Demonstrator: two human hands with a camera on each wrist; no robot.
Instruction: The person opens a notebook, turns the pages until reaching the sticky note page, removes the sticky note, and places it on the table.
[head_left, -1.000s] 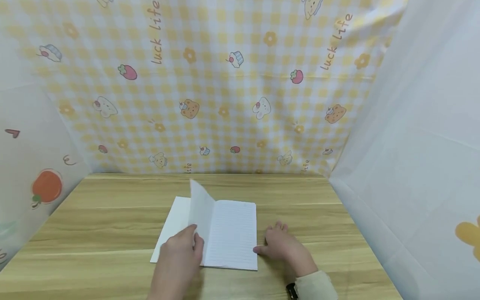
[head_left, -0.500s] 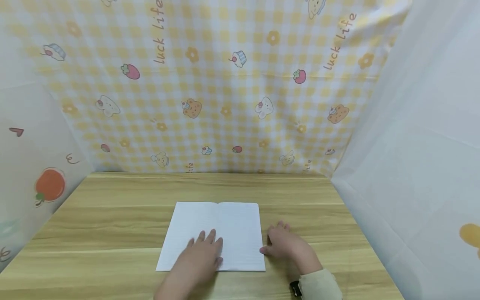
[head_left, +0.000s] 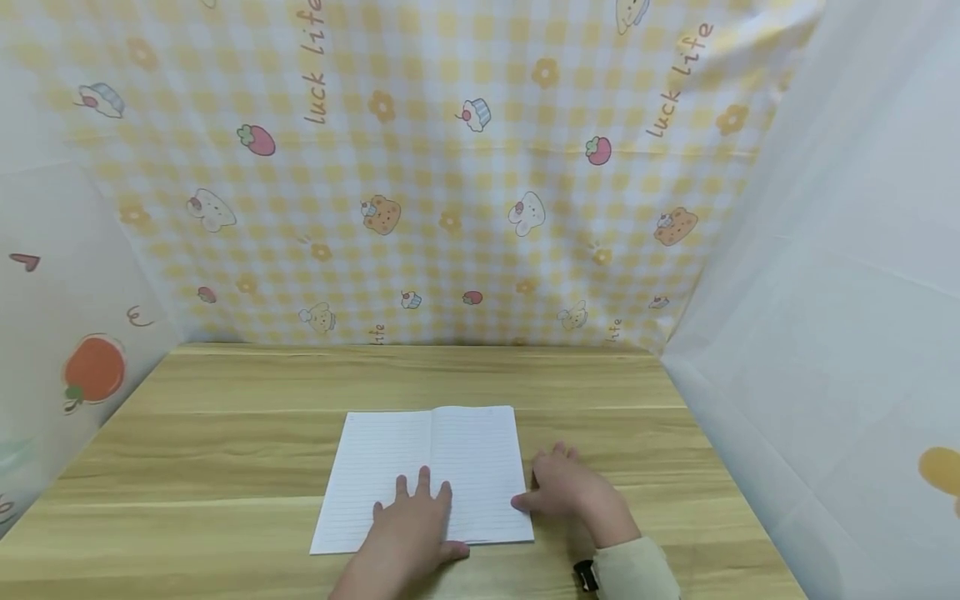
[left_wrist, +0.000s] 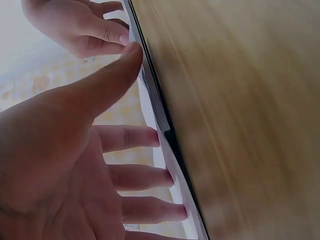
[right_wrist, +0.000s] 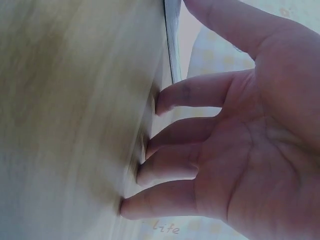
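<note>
An open notebook (head_left: pixel 480 458) with lined white pages lies flat on the wooden table. My left hand (head_left: pixel 412 525) rests on it near the fold with fingers spread and thumb by the front edge. In the left wrist view the fingertips of the left hand (left_wrist: pixel 75 150) touch the page. To the right of the notebook, my right hand (head_left: pixel 566 487) has its thumb on the page's right margin. The right wrist view shows the fingertips of the right hand (right_wrist: pixel 250 130) on the table beside the notebook's edge (right_wrist: pixel 172 42).
Wood-grain table (head_left: pixel 225 458) surrounds the notebook. A yellow checked curtain (head_left: pixel 450 183) with printed cartoons hangs behind it. White sheets close off the left side and the right side (head_left: pixel 840 250). A dark band (head_left: pixel 585 575) shows at the right cuff.
The page that my left hand held upright has been turned over to the left and lies flat. That hand released it and spread over the fold. The right hand has barely moved.
</note>
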